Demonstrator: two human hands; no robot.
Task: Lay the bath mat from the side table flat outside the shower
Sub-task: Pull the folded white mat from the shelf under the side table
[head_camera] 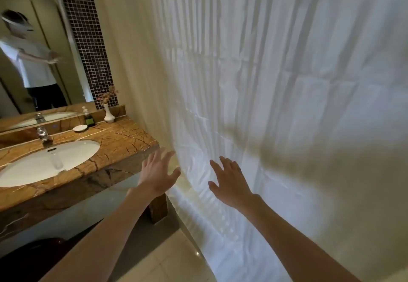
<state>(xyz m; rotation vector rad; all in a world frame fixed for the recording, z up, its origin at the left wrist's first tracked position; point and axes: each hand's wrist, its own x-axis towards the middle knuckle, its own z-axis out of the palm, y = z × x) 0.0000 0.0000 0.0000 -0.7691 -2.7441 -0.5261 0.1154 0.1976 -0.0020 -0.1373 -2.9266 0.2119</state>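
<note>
Both hands were spread, holding nothing: the left hand (157, 171) by the edge of the white shower curtain (265, 60), the right hand (231, 182) against it, perhaps touching. The marble tabletop (123, 136) with its sink (48, 162) stood just left. Where the bath mat lay could not be told.

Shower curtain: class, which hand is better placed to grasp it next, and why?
Probably left: the left hand lies open at a vertical fold of the shower curtain beside the counter; the right hand faces flat fabric.
</note>
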